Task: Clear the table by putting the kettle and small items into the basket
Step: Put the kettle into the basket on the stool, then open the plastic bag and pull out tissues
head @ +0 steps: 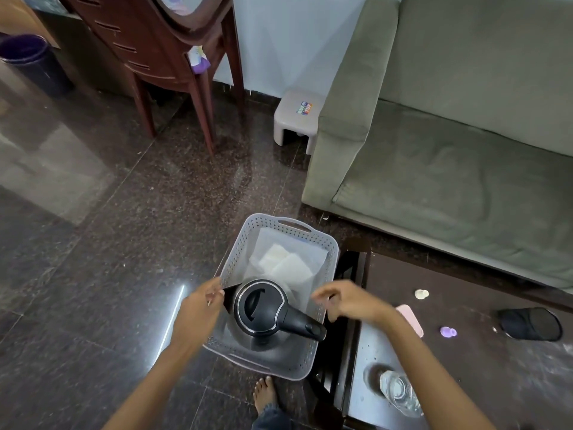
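Observation:
A grey perforated basket (329,243) stands on the dark floor beside the table. Inside it the black kettle (263,308) sits upright at the near end, its handle pointing right and its spout left. Beyond the kettle lies white folded packaging (286,263). My left hand (198,311) is at the basket's left rim, fingertips touching the kettle's spout. My right hand (350,301) hovers over the right rim just above the handle, fingers loosely curled and holding nothing. On the dark table (483,377) lie a white round piece (421,294), a pink flat item (410,319) and a small purple item (448,332).
A black oval item (530,323) and a clear bottle (400,392) lying on its side are also on the table. A green sofa (449,144) stands behind it, with a small white stool (297,119) and a wooden chair (173,57) further back. My bare foot (265,395) is near the basket.

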### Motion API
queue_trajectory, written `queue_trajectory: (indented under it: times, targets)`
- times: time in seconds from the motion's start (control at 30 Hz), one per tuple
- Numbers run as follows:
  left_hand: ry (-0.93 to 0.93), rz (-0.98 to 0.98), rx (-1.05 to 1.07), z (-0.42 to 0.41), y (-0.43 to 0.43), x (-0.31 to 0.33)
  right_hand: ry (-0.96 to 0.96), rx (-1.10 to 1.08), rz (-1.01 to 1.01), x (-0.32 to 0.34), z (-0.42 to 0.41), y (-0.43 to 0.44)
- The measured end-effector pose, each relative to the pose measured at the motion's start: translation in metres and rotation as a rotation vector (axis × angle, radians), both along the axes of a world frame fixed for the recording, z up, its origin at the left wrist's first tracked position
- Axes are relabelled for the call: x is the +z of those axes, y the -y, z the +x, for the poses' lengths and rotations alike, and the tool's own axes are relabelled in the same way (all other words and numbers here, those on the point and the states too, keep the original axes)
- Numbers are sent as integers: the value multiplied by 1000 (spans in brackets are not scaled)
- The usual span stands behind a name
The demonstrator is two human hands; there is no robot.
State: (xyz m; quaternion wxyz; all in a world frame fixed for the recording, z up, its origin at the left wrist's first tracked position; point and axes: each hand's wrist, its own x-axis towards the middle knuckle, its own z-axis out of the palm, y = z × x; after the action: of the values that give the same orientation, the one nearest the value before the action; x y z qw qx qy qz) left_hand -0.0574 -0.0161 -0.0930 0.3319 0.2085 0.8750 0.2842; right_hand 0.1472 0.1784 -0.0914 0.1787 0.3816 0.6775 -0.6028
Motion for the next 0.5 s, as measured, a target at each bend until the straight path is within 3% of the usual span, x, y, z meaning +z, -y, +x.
queue_trajectory:
  times: [0.1,0.17,0.3,0.4,0.5]
  targets:
    - [32,140,40,2,-12,8,46,-347,445,-28,-31,-36]
    - [44,173,32,0,-23,8,129,-289,643,-51,-58,-47]
    - [-30,199,-34,0,-38,6,292,156,800,-95,-91,-44]
    - [-47,234,-82,3,-43,9,324,120,908,-107,-94,-33]
    - [-49,256,-102,8,-47,16,242,-24,894,-97,-85,-31]
